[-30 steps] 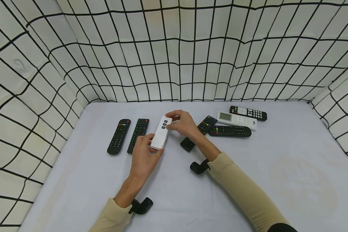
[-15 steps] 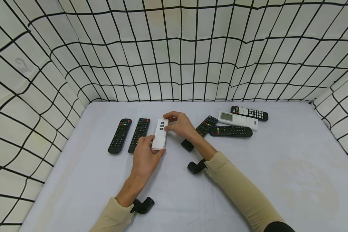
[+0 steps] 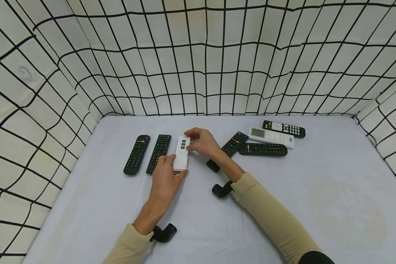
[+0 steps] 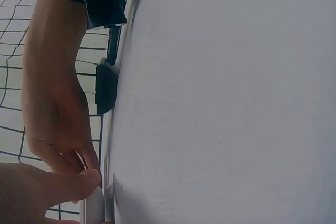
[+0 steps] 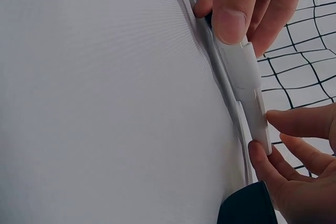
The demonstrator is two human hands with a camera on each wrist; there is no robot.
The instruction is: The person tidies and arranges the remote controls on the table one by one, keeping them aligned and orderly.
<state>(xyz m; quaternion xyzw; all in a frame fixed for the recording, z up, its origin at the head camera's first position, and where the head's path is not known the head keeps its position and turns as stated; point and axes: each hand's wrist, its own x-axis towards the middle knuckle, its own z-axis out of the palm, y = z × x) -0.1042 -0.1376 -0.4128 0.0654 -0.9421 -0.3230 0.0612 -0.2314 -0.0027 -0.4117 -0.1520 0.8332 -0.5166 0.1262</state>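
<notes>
A white remote control (image 3: 182,152) with a few dark buttons near its far end lies between my two hands, beside the black remotes. At its near end my left hand (image 3: 165,178) holds it, thumb on the right side and fingers on the left. My right hand (image 3: 202,143) pinches the far end from the right with thumb and fingers. Seen edge-on in the right wrist view, the white remote (image 5: 244,72) sits close over the white tabletop, with fingers at both ends. In the left wrist view only a small part of the white remote (image 4: 94,205) shows.
Left of the hands lie two black remotes, one outer (image 3: 136,154) and one inner (image 3: 159,152). On the right are a slanted black remote (image 3: 234,143), a white remote with a display (image 3: 270,136), a black remote (image 3: 263,149) and another (image 3: 283,128). Black-gridded white walls (image 3: 214,58) surround the table.
The white remote has shifted left and slightly nearer, turning more in line with the black remotes on the left. Both hands moved with it and kept their hold.
</notes>
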